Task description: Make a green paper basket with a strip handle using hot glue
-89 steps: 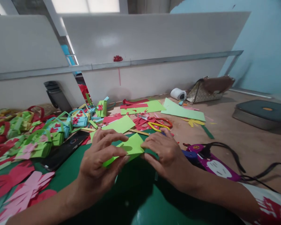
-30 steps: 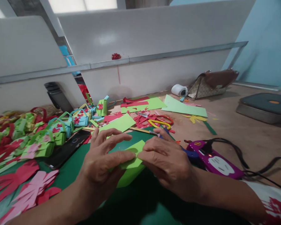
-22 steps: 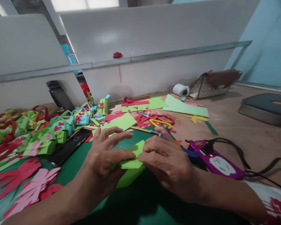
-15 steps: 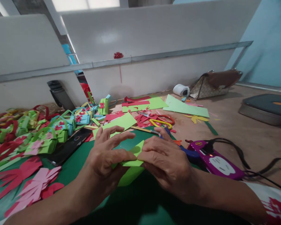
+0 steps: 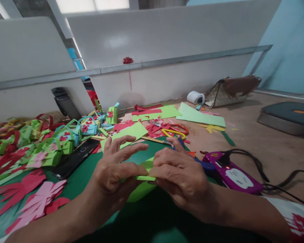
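Between my two hands is a folded piece of light green paper, held above a dark green mat. My left hand pinches its left side between thumb and index finger, the other fingers raised and spread. On its right side, the fingers and thumb of my right hand press a fold and hide part of the paper. Just beyond my right hand is a blue-handled tool, partly covered by that hand. A light green sheet lies behind my left hand.
Small paper baskets crowd the left, beside a black phone. Red and pink paper cut-outs lie nearer. Scissors with yellow handles rest among red scraps. At right are a purple power strip with cables and a dark case.
The raised green flap between my fingers has been pressed lower, so the paper looks flatter. My hands have stayed in nearly the same place.
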Demonstrator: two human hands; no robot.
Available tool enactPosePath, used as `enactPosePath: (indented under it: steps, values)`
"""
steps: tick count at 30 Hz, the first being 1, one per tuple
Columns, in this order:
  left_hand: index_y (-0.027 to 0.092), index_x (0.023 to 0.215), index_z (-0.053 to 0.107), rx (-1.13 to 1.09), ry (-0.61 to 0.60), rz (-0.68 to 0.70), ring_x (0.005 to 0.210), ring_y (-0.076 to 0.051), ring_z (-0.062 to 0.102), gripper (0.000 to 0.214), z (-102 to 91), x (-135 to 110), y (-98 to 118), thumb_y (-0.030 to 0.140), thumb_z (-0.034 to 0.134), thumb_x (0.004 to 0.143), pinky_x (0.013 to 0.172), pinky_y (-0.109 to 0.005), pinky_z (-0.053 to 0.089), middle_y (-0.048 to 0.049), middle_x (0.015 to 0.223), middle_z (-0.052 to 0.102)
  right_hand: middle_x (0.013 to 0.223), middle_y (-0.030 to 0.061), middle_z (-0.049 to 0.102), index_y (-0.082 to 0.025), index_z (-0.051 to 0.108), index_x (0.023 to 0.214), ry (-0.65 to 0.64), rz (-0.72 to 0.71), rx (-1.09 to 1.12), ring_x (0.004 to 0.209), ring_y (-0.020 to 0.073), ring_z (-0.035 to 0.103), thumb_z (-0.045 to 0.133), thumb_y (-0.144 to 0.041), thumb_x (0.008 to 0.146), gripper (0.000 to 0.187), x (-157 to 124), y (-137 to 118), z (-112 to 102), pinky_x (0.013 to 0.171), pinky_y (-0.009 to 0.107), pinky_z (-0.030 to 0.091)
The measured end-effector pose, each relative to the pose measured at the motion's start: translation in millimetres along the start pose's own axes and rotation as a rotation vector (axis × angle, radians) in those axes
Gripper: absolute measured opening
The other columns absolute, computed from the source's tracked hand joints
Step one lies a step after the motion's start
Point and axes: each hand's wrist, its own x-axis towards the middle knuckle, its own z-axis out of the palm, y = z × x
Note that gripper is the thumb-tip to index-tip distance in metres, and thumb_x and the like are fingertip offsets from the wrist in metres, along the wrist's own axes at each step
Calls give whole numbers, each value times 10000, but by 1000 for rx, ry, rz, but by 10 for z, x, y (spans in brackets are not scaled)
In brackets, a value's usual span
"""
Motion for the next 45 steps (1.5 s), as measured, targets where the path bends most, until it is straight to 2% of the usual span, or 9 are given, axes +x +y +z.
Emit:
enactPosePath:
  steps: [5,11,16,20,23,28,31,41,45]
  values:
    - [258,833,705,-100,-3,-29,1194,-299,472,175,-26,11,17,106,631,789,1004,-550,328,-48,1164,659,741,9,622,-191,588,842,-5,10,38,745,143,567,521,-35,810,172,-12,4,-13,832,353,414]
    - [301,858,718,-103,-12,-36,1227,-313,439,195,-34,5,6,131,656,783,1032,-584,264,-28,1207,634,713,-3,621,-185,570,784,26,47,21,708,130,573,536,-132,859,98,24,-22,13,902,372,356]
    - [267,840,716,-103,-13,-23,1232,-305,434,175,-17,13,12,116,646,787,1035,-558,277,-40,1195,641,712,-6,632,-195,585,782,34,70,56,703,130,579,576,-185,861,80,41,-25,5,891,351,363]
    - [244,834,699,-124,-12,-33,1219,-296,456,147,-33,19,37,118,631,803,1037,-567,274,-44,1185,651,720,-2,622,-188,587,752,52,48,90,699,123,581,582,-153,847,101,32,-11,0,881,351,381]
    - [236,840,691,-157,-8,-55,1226,-279,458,146,-46,17,44,106,639,795,1052,-533,280,-36,1188,652,709,-4,621,-185,587,744,59,42,104,691,121,576,588,-125,830,105,29,-6,10,882,354,383]
    - [221,829,707,-190,19,-37,1244,-231,457,184,-46,24,55,57,642,777,1079,-408,297,-27,1197,651,694,-8,633,-173,590,751,65,74,94,683,108,588,601,-110,824,97,42,-33,28,932,358,349]
    - [209,803,715,-198,24,-40,1233,-211,482,163,-43,32,70,61,653,774,1094,-364,291,-37,1184,661,679,-7,630,-169,585,732,69,68,107,673,107,586,590,-72,811,125,43,-45,25,892,338,377]
    - [184,750,706,-216,25,-63,1236,-219,487,123,-59,52,107,89,638,789,1096,-371,301,-68,1181,662,672,-25,602,-182,594,707,32,129,188,633,92,577,605,-116,817,129,78,-79,-47,832,315,407]
    - [183,748,694,-187,29,-80,1246,-228,470,122,-64,55,120,96,620,794,1088,-392,308,-68,1202,648,677,-17,618,-186,600,730,56,125,176,660,102,597,603,-123,821,111,84,-90,-34,810,295,425]
